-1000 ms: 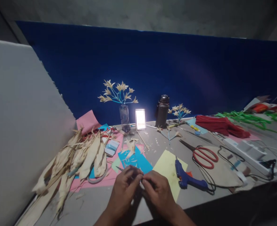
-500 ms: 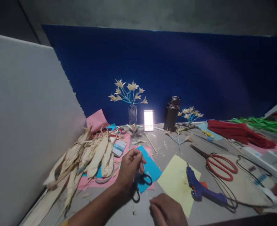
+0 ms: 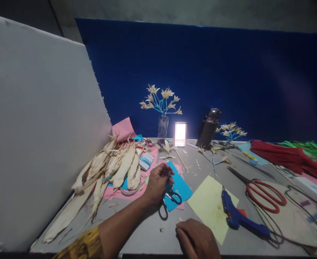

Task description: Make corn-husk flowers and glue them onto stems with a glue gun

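My left hand [image 3: 159, 185] is in the middle, its thumb and fingertips pinched together. Just above the fingertips stands a pale dried-husk flower [image 3: 167, 146], seemingly on a thin stem in that pinch. Small scissors with black handles [image 3: 176, 198] are under the left hand by the blue paper [image 3: 177, 187]; their blades are hidden, and I cannot tell whether the hand touches them. Low in the view, my right hand [image 3: 198, 237] is curled near the table, its fingertips hidden. A pale scrap [image 3: 181, 219] shows beside it.
Dried husks [image 3: 123, 171] pile up on the left beside a white panel [image 3: 39, 108]. A glass vase [image 3: 163, 127] of husk flowers and a dark flask [image 3: 209, 127] stand behind. To the right lie yellow paper [image 3: 208, 198], a blue glue gun [image 3: 235, 214] and red-handled scissors [image 3: 266, 196].
The whole scene has shifted right and slightly up as the head turned left. More of the left sleeve shows, and a pale scrap has come into view by my right hand.
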`<state>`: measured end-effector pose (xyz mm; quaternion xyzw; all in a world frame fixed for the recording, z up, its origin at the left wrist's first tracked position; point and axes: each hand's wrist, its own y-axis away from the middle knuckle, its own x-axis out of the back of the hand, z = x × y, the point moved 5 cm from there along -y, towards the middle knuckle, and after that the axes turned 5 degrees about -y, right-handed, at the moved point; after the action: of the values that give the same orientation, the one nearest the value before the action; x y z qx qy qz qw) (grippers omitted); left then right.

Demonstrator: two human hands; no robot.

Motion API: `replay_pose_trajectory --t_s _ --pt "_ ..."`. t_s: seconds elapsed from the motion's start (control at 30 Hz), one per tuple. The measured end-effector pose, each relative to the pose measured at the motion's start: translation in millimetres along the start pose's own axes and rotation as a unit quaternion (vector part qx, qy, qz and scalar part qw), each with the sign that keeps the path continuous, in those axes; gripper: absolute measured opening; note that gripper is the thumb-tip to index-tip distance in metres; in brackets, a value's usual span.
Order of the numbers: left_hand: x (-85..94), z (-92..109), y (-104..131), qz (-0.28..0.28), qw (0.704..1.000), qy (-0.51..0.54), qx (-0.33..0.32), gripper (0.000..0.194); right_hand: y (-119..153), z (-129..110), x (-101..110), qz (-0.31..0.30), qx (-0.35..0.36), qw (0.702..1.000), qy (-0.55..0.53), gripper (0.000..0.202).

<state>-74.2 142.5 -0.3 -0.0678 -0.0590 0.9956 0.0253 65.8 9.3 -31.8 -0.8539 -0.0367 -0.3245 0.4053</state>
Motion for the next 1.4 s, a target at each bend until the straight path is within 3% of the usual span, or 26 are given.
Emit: replay_pose_trajectory --t_s 0.17,0.43,0.57,0.7,0.83,0.93,1.13,1.4 --pt "0.9 8.0 3.6 -0.007 0.996 -0.076 -0.044 0.012 1.9 5.8 -4.8 -0.022 -0.004 1.000 0.007 0.016" --pt "1.1 -0.2 3.5 -0.013 0.999 -0.042 -0.007 0.013 -0.8 1.2 -1.8 -0.025 -0.029 0.999 -0.016 0.020" --pt "-6.8 -5.4 7.4 -0.065 0.997 0.016 0.043 0.018 -10.7 13.0 9.2 -0.016 -0.157 0.984 -0.081 0.023" --pt "-14.7 -9.4 13.8 -0.108 0.984 0.074 0.122 0.024 -36.3 30.4 25.0 0.061 -0.284 0.951 -0.103 0.026" --pt "-16.8 -10.1 17.1 -0.128 0.980 0.080 0.133 0.023 -57.2 39.7 13.8 0.043 -0.354 0.917 -0.178 0.026" --pt "-16.1 -12.6 17.9 -0.129 0.980 0.083 0.125 0.021 -61.9 40.0 3.2 0.038 -0.356 0.912 -0.201 0.027" --pt "-14.1 -17.6 18.1 -0.124 0.979 0.101 0.126 0.021 -63.2 37.6 0.0 0.022 -0.317 0.939 -0.133 0.031" --pt "-16.6 -18.4 15.8 -0.122 0.983 0.067 0.119 0.021 -59.4 39.1 2.3 0.013 -0.344 0.922 -0.177 0.031"
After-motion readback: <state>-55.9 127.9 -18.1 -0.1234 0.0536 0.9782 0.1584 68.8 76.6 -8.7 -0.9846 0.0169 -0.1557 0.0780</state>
